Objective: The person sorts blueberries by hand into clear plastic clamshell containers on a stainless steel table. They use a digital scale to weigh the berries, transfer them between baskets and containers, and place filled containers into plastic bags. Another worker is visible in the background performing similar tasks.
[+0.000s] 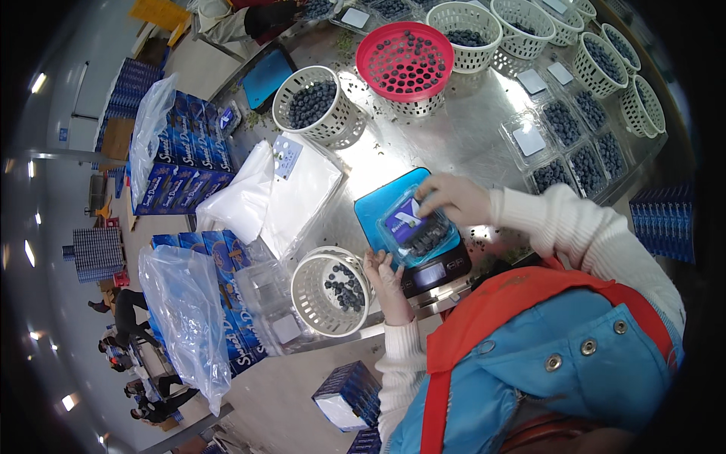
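A clear plastic clamshell of blueberries [422, 227] with a purple label lies on a digital kitchen scale [368, 207] that has a blue top. My right hand [451, 198], in a thin glove, rests its fingers on the clamshell's upper right part, by the label. At the near left edge of the clamshell is my left hand [388, 281], also gloved, its fingers apart and its tips close to the lid; whether they touch is unclear. Just left of it stands a white slotted basket [300, 295] with some blueberries at the bottom.
A red sieve [363, 62] with blueberries sits on a white basket. Another white basket [281, 113] of blueberries stands further left. Filled clamshells [587, 167] are grouped at the right. White plastic sheets [306, 198] and blue printed cartons [187, 181] are at the left. A co-worker's arm [272, 22] shows at the top.
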The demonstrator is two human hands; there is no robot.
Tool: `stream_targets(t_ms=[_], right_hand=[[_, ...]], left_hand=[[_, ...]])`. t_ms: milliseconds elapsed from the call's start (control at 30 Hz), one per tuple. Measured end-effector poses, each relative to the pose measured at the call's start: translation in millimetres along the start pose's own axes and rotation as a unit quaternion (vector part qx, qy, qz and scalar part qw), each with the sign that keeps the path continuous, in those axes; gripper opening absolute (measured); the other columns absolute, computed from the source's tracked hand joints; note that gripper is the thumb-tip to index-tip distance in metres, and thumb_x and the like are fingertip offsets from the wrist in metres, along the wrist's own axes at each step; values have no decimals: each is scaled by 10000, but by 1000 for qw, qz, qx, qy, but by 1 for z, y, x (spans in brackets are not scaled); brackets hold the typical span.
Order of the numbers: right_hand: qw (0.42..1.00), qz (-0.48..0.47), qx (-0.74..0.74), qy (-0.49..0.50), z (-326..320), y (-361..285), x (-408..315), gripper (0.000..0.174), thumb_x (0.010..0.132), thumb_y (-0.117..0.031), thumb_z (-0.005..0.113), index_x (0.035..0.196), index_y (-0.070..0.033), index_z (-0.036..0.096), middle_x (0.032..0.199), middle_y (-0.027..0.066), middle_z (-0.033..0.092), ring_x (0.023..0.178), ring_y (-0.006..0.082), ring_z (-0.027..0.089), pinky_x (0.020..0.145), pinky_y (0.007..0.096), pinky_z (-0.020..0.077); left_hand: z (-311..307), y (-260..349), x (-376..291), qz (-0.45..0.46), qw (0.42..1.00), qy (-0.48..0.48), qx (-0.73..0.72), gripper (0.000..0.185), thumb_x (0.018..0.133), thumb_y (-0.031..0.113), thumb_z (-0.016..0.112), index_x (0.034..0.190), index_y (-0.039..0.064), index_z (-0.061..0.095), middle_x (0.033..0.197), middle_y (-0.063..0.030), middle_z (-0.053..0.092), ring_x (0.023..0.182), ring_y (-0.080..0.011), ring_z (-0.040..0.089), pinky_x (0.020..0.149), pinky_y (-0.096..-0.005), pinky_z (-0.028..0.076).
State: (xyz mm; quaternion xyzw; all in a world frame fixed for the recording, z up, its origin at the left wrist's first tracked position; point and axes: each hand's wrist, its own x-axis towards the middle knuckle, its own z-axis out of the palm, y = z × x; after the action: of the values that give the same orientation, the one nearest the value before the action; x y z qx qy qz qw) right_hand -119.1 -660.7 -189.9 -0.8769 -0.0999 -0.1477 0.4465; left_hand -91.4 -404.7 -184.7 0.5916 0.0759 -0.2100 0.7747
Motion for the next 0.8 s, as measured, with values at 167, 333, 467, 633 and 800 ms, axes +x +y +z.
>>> stream_targets(t_ms=[167,333,467,633,800], right_hand=[[968,230,55,87,21,-26,-54,426,806,-74,699,1227,-65,639,1102,139,638,1019,239,609,915,361,495],[879,408,248,14,29,0,-64,419,828,-129,760,1181,35,604,892,87,660,766,149,603,714,280,515],[807,451,381,1,31,-7,-73,257,830,-144,759,982,9,621,805,45,587,724,120,557,630,281,466],[982,153,109,-2,5,-23,-80,213,770,-112,764,901,-62,603,812,65,589,735,197,584,647,323,484],[984,-135,-111,-24,-12,-21,-63,277,709,-124,804,871,-39,596,803,67,604,788,231,619,678,352,491]], left_hand=[[-9,-23,24,-48,957,-104,267,654,916,72,674,1437,18,282,1016,-76,560,827,-122,597,694,-227,501],[-14,-32,25,-105,975,-101,169,364,904,-11,661,1184,24,431,880,-30,525,741,-83,559,596,-202,485],[-8,-26,13,-47,974,-157,154,289,884,-43,673,1054,45,457,868,-13,511,743,-76,531,622,-224,486],[9,-9,-4,291,869,-147,371,241,791,-31,755,910,30,555,864,-57,543,799,-166,583,716,-319,515],[-5,-7,6,431,819,-191,326,410,768,-19,741,1143,19,578,1117,-131,612,956,-220,632,846,-363,525]])
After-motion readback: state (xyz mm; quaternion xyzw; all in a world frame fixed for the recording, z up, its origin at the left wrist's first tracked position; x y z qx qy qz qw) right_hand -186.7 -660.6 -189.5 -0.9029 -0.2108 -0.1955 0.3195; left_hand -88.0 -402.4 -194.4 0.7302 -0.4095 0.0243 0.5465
